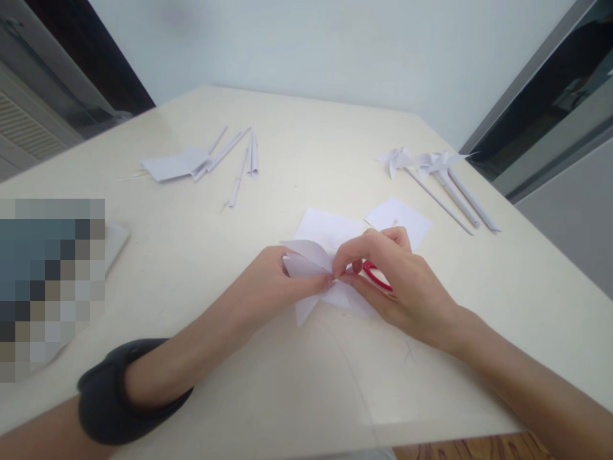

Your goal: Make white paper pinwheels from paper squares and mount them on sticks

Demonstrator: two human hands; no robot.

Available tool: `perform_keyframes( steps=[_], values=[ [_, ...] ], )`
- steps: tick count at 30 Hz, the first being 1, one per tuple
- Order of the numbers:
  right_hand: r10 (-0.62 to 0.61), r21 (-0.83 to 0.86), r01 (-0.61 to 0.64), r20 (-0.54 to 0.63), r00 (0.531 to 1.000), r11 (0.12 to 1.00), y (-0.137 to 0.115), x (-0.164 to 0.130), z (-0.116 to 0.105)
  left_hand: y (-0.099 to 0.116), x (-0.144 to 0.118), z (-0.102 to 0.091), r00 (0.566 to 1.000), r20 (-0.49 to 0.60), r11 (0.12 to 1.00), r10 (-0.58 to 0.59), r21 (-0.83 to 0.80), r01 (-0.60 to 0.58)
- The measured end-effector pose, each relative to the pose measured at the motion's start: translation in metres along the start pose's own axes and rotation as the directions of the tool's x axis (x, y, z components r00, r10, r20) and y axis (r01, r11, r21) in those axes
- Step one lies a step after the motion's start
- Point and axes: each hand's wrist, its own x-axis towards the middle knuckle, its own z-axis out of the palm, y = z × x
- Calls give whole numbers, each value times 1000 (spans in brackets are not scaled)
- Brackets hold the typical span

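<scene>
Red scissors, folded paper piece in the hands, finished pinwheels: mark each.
red scissors [378, 277], head view, on the handle loop under the right hand.
folded paper piece [309, 255], head view, on its curled flap.
finished pinwheels [433, 163], head view, on the paper blades.

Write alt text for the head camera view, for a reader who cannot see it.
Two bare hands, left hand and right hand, pinch the curled flaps of a cut white paper sheet together over a cream table. Red scissors lie under the right hand; finished paper pinwheels lie far right, rolled paper sticks far left.
</scene>
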Motion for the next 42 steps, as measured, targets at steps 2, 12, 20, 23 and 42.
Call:
perform_keyframes(
  steps=[2,12,20,23,42],
  values=[
    [35,21,-34,-20,999,999,0,0,0,0,0,0,1000,28,1000,14,5,-14],
    [77,116,-69,-65,995,991,4,0,3,-6,2,-3,997,65,995,41,87,-47],
    [277,299,-255,-34,960,920,11,0,-2,-9,1,-2,991,72,987,110,112,-118],
    [279,297,-266,-2,960,917,13,0,-2,-13,2,-5,982,100,977,159,129,-171],
    [319,275,-316,34,947,908,12,-1,-12,-9,2,-6,961,217,983,174,-94,-157]
  ],
)
